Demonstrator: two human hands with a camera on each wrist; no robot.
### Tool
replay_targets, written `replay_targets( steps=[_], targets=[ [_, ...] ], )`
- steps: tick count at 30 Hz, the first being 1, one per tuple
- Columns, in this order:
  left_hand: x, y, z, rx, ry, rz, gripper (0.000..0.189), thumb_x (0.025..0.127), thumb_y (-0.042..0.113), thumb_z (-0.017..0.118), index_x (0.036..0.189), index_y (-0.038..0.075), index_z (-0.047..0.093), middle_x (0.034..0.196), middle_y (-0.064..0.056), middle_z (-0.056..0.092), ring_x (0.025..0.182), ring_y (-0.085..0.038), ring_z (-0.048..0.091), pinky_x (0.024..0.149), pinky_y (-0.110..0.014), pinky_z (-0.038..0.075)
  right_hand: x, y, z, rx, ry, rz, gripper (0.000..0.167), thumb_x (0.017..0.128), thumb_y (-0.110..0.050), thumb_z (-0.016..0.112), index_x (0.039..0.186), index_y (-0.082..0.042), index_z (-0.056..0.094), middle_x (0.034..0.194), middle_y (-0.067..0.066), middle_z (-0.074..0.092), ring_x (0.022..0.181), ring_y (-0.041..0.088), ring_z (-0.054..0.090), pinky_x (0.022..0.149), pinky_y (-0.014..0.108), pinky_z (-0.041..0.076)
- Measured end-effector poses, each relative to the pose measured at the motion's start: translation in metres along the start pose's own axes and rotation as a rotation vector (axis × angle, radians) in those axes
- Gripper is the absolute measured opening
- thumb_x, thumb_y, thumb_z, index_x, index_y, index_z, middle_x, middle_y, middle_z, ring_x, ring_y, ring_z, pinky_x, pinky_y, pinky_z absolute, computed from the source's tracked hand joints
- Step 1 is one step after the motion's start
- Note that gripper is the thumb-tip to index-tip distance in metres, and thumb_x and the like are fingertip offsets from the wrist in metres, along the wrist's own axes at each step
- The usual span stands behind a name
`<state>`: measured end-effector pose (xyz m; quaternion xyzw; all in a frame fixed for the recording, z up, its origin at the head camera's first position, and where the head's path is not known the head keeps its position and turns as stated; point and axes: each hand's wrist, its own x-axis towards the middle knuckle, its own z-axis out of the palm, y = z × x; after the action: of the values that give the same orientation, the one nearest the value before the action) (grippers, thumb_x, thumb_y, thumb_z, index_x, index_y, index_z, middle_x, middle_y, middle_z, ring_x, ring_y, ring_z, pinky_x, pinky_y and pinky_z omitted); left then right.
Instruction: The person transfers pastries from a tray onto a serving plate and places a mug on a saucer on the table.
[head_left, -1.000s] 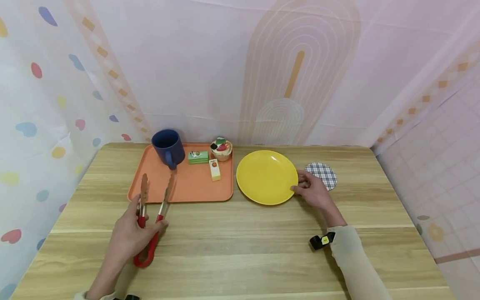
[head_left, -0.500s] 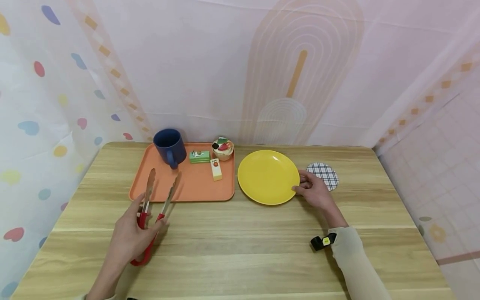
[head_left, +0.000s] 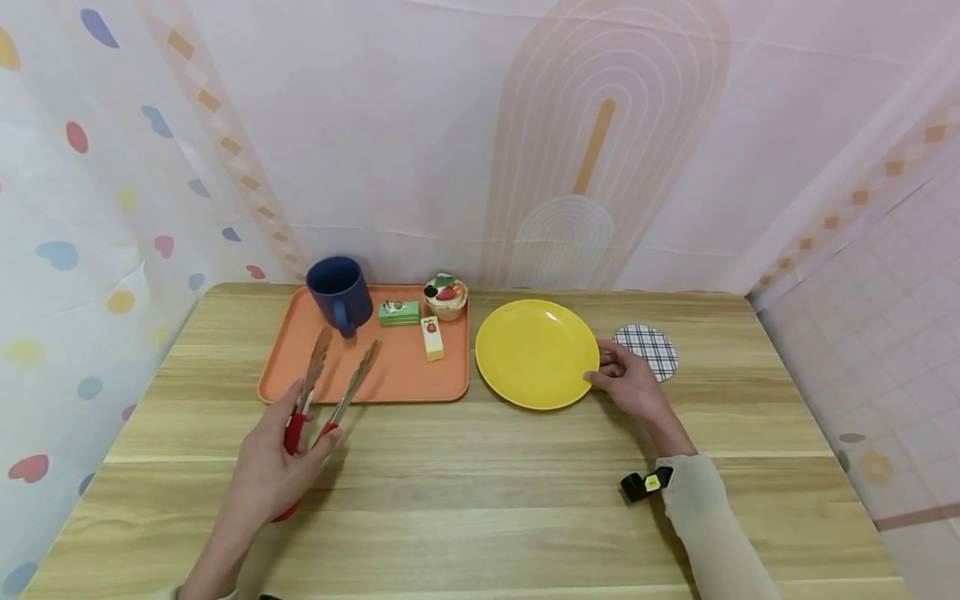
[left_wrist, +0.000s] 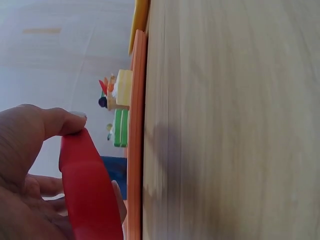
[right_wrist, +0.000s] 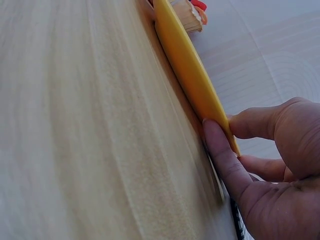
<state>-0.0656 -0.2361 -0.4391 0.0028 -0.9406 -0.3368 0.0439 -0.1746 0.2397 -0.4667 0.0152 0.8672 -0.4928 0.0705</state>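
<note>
Your left hand (head_left: 272, 471) grips the tongs (head_left: 296, 432) (arms parted); your right hand (head_left: 632, 382) pinches the plate (head_left: 536, 354). Steer the tongs clear of the mug (head_left: 341, 296).

Near the front edge of the orange tray (head_left: 408, 379), the left hand (head_left: 272, 468) hides part of the tongs (head_left: 295, 433); well right of the tray, the right hand (head_left: 632, 385) covers part of a checked coaster (head_left: 651, 348), a wrist label (head_left: 652, 482) there (yellow) too small to read.
</note>
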Motion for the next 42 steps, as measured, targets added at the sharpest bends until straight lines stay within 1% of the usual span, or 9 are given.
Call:
replay_targets(
  steps=[3, 6, 11, 16, 21, 25, 32, 38, 42],
  targets=[
    [0.001, 0.002, 0.003, 0.006, 0.016, 0.035, 0.087, 0.095, 0.032, 0.074, 0.162, 0.005, 0.026, 0.120, -0.022, 0.067, 0.069, -0.011, 0.049, 0.062, -0.026, 0.038, -0.001, -0.001, 0.000, -0.002, 0.001, 0.006, 0.061, 0.094, -0.014, 0.073, 0.150, -0.007, 0.049, 0.127, 0.017, 0.064, 0.096, 0.018, 0.061, 0.073, 0.018, 0.051],
    [0.003, 0.005, 0.006, 0.006, 0.029, 0.066, 0.084, 0.095, 0.030, 0.074, 0.162, 0.007, 0.027, 0.118, -0.020, 0.066, 0.065, -0.008, 0.046, 0.058, -0.025, 0.037, -0.001, -0.001, 0.000, -0.005, -0.001, 0.007, 0.061, 0.095, -0.014, 0.072, 0.151, -0.007, 0.049, 0.127, 0.017, 0.064, 0.096, 0.018, 0.060, 0.073, 0.018, 0.051],
    [0.005, 0.009, 0.011, -0.001, 0.047, 0.104, 0.082, 0.094, 0.025, 0.075, 0.161, 0.008, 0.031, 0.116, -0.017, 0.062, 0.061, -0.008, 0.041, 0.058, -0.026, 0.034, -0.001, 0.000, 0.000, -0.001, 0.001, 0.010, 0.060, 0.095, -0.013, 0.072, 0.151, -0.007, 0.049, 0.127, 0.017, 0.063, 0.096, 0.018, 0.059, 0.073, 0.018, 0.051],
    [0.009, 0.014, 0.014, -0.016, 0.020, 0.086, 0.083, 0.094, 0.027, 0.075, 0.161, 0.006, 0.030, 0.116, -0.017, 0.061, 0.060, -0.010, 0.041, 0.057, -0.027, 0.033, 0.000, 0.001, 0.001, 0.001, 0.001, 0.005, 0.060, 0.096, -0.013, 0.071, 0.150, -0.006, 0.049, 0.127, 0.017, 0.063, 0.094, 0.016, 0.058, 0.072, 0.017, 0.050],
    [0.013, 0.018, 0.017, -0.032, -0.003, 0.074, 0.084, 0.094, 0.028, 0.075, 0.161, 0.007, 0.029, 0.106, -0.018, 0.059, 0.066, -0.017, 0.041, 0.057, -0.028, 0.032, 0.000, 0.001, 0.001, 0.008, 0.004, -0.010, 0.059, 0.095, -0.012, 0.071, 0.150, -0.004, 0.049, 0.127, 0.020, 0.063, 0.094, 0.016, 0.059, 0.072, 0.017, 0.050],
    [0.017, 0.020, 0.020, -0.037, -0.018, 0.058, 0.086, 0.093, 0.029, 0.076, 0.161, 0.008, 0.029, 0.102, -0.018, 0.057, 0.069, -0.020, 0.043, 0.057, -0.029, 0.032, 0.000, 0.001, 0.001, 0.013, 0.004, -0.017, 0.060, 0.095, -0.012, 0.072, 0.150, -0.003, 0.048, 0.127, 0.021, 0.063, 0.095, 0.017, 0.059, 0.071, 0.016, 0.050],
    [0.023, 0.024, 0.027, -0.033, -0.041, 0.041, 0.087, 0.090, 0.031, 0.079, 0.160, 0.007, 0.031, 0.098, -0.017, 0.056, 0.072, -0.022, 0.046, 0.059, -0.030, 0.035, -0.001, -0.001, 0.000, 0.009, 0.004, 0.009, 0.060, 0.096, -0.013, 0.072, 0.151, -0.005, 0.048, 0.127, 0.019, 0.063, 0.096, 0.017, 0.060, 0.072, 0.017, 0.050],
    [0.027, 0.029, 0.033, -0.040, -0.063, 0.036, 0.084, 0.090, 0.031, 0.079, 0.157, 0.007, 0.035, 0.103, -0.017, 0.059, 0.081, -0.026, 0.050, 0.062, -0.032, 0.035, -0.001, 0.000, 0.000, 0.007, 0.005, 0.009, 0.060, 0.095, -0.013, 0.072, 0.150, -0.005, 0.048, 0.127, 0.019, 0.063, 0.096, 0.017, 0.061, 0.072, 0.017, 0.051],
    [0.029, 0.032, 0.038, -0.051, -0.059, 0.052, 0.080, 0.090, 0.029, 0.079, 0.155, 0.007, 0.038, 0.102, -0.016, 0.060, 0.081, -0.025, 0.050, 0.063, -0.032, 0.036, -0.001, -0.001, 0.001, 0.006, 0.003, 0.007, 0.061, 0.096, -0.014, 0.072, 0.151, -0.004, 0.047, 0.128, 0.020, 0.062, 0.099, 0.019, 0.061, 0.072, 0.017, 0.050]
  ],
)
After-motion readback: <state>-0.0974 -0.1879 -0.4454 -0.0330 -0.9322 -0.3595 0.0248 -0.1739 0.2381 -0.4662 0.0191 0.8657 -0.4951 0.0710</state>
